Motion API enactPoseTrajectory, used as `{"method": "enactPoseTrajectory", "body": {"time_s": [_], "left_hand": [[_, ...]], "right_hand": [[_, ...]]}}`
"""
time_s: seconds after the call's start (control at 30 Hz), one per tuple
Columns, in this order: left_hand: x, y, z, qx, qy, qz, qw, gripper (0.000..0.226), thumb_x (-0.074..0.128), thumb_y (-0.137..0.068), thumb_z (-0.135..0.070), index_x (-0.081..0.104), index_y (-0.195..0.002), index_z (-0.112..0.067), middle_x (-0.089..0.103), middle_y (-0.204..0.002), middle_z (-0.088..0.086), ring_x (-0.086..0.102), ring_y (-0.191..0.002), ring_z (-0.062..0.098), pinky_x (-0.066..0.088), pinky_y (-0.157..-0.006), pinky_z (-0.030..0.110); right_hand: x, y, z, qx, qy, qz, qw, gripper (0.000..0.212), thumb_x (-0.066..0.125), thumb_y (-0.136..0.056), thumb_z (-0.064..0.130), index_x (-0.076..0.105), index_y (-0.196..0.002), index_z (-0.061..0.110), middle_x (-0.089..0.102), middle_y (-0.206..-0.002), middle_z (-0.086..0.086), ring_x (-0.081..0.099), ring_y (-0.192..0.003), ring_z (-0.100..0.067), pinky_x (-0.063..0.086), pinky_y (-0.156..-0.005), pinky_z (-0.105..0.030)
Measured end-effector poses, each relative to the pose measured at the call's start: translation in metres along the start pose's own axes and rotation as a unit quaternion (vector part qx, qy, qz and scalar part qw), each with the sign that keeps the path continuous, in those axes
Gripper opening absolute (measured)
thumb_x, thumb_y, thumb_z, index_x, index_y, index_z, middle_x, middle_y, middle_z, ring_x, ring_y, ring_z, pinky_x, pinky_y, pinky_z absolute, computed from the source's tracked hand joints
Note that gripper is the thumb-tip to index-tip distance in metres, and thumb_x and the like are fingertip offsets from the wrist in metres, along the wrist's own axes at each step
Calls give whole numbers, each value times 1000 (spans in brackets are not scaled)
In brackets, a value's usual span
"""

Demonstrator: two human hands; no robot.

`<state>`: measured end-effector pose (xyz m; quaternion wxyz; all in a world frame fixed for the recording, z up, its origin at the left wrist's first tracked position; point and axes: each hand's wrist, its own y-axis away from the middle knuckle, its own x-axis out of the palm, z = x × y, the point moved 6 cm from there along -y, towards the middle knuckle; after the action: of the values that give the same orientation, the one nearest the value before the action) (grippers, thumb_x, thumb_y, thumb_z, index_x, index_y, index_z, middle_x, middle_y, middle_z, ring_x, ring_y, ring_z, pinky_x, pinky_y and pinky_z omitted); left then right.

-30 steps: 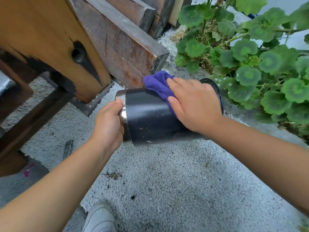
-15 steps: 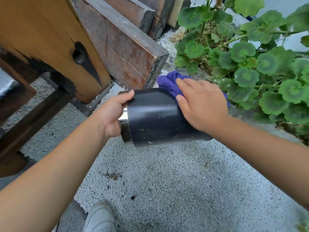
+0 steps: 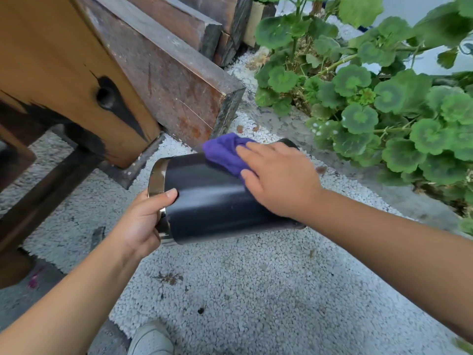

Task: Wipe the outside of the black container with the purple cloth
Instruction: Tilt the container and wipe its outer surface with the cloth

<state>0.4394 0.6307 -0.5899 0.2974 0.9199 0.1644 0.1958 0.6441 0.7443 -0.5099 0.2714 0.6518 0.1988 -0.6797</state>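
The black container [image 3: 212,201] is a cylinder with a shiny metal band at one end, held on its side above the gravel. My left hand [image 3: 143,221] grips that metal-banded end, thumb lying over the black wall. My right hand [image 3: 279,180] lies flat on the upper side of the container and presses the purple cloth [image 3: 225,152] against it. Part of the cloth sticks out beyond my fingers toward the far left; the rest is hidden under my palm.
Heavy wooden beams [image 3: 163,73] and a wooden post [image 3: 64,73] stand close behind the container on the left. A leafy green plant [image 3: 384,98] fills the right. White gravel ground [image 3: 243,290] lies below, with my white shoe [image 3: 151,339] at the bottom edge.
My right hand has slid the cloth back toward the banded end of the container. My left hand has shifted lower on the banded end, and the container has tilted slightly.
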Motion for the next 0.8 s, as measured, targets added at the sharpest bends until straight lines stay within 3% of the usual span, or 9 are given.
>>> {"method": "enactPoseTrajectory", "body": {"time_s": [0.1, 0.2, 0.3, 0.4, 0.47, 0.57, 0.67, 0.73, 0.8], "left_hand": [[-1, -1, -2, 5, -11, 0, 1000, 35, 67, -72, -20, 73, -106, -15, 78, -97, 8, 75, -83, 26, 56, -83, 45], [0, -2, -4, 7, -16, -7, 1000, 35, 67, -72, -22, 73, -105, -16, 78, -94, 6, 75, -81, 24, 55, -83, 43], [1, -3, -8, 4, -19, -11, 1000, 27, 67, -71, -24, 77, -96, -22, 78, -90, 2, 75, -76, 21, 52, -83, 42], [2, -5, -13, 3, -19, -12, 1000, 21, 68, -71, -24, 79, -89, -25, 78, -85, 0, 75, -72, 18, 54, -76, 38], [1, -6, -15, 4, -13, -16, 1000, 21, 68, -73, -22, 79, -91, -22, 78, -86, 1, 75, -73, 19, 55, -77, 38], [-1, -7, -19, -3, -4, -35, 999, 22, 68, -80, -21, 75, -101, -19, 77, -90, 2, 73, -75, 21, 52, -80, 40], [3, -10, -25, -14, 15, -50, 999, 27, 65, -84, -20, 71, -110, -17, 76, -96, 7, 73, -80, 26, 56, -78, 43], [8, -13, -27, -35, 29, -52, 998, 21, 65, -84, -23, 75, -101, -14, 78, -92, 8, 75, -76, 27, 61, -65, 42], [16, -15, -27, -69, 51, -40, 996, 25, 65, -83, -28, 78, -98, -11, 78, -97, 10, 76, -84, 29, 61, -68, 42]], "right_hand": [[-2, -10, -30, 54, 6, 15, 998, 42, 35, -95, 46, 54, -128, 28, 63, -127, 4, 57, -105, -31, 46, -80, -37], [-1, -19, -58, 108, -97, 35, 989, 28, 40, -94, 38, 61, -101, 21, 66, -108, -3, 57, -102, -33, 48, -77, -38], [0, -23, -64, 134, -185, 47, 972, 26, 45, -94, 30, 65, -102, 17, 66, -107, -6, 58, -101, -31, 48, -83, -40], [-4, -15, -54, 99, -159, 20, 982, 24, 45, -96, 27, 63, -97, 10, 65, -99, -8, 56, -98, -33, 45, -85, -41], [-6, -4, -46, 60, -125, -18, 990, 26, 47, -97, 25, 63, -107, 7, 66, -109, -12, 55, -107, -35, 37, -100, -37], [-9, 5, -34, 46, -90, -30, 994, 45, 49, -97, 29, 53, -136, 7, 56, -140, -14, 44, -133, -32, 19, -115, -32], [-8, 0, -14, 9, -25, -27, 999, 52, 44, -97, 33, 46, -142, 6, 51, -144, -13, 41, -136, -30, 19, -118, -36], [-9, -6, 4, -24, -7, -31, 999, 55, 38, -98, 34, 42, -144, 4, 49, -145, -13, 40, -136, -29, 18, -119, -37], [-6, -11, 25, -70, 14, -29, 997, 58, 30, -98, 36, 35, -146, 4, 45, -147, -13, 37, -137, -30, 18, -118, -40]]}}
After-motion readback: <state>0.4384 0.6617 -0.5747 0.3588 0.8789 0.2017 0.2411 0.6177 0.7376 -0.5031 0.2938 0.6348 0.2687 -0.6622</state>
